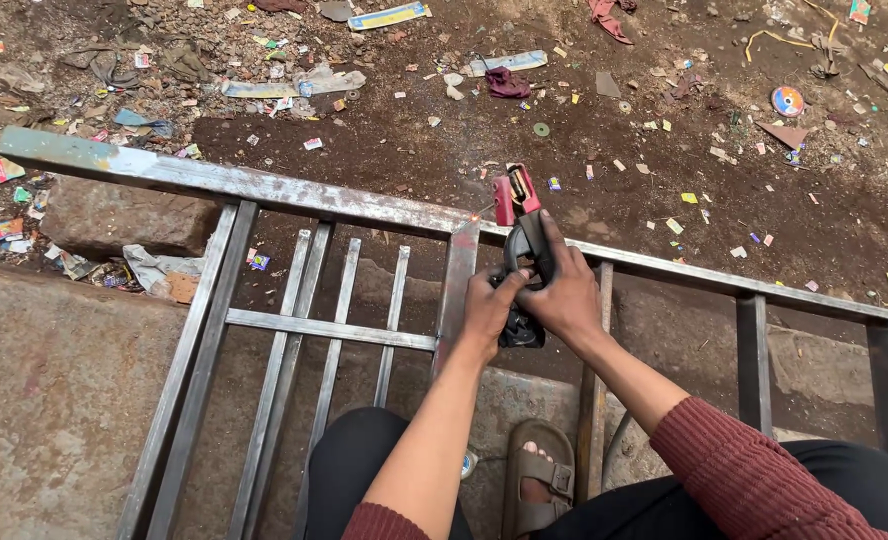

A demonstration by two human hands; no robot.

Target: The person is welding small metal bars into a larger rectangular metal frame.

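Observation:
Both my hands grip a welding electrode holder (520,230), black in the handle with red jaws. My right hand (566,290) wraps the handle from the right. My left hand (488,312) steadies it from the left. The red jaws point at a small glowing spot (478,213) on the top rail of a grey steel grille frame (264,187), where an upright bar (456,285) meets the rail. The frame lies flat over my legs and the ground.
A stone slab (54,380) lies under the frame's left part. Dark soil beyond the rail is strewn with paper scraps, rags and a disc (787,100). My sandalled foot (536,480) rests under the frame.

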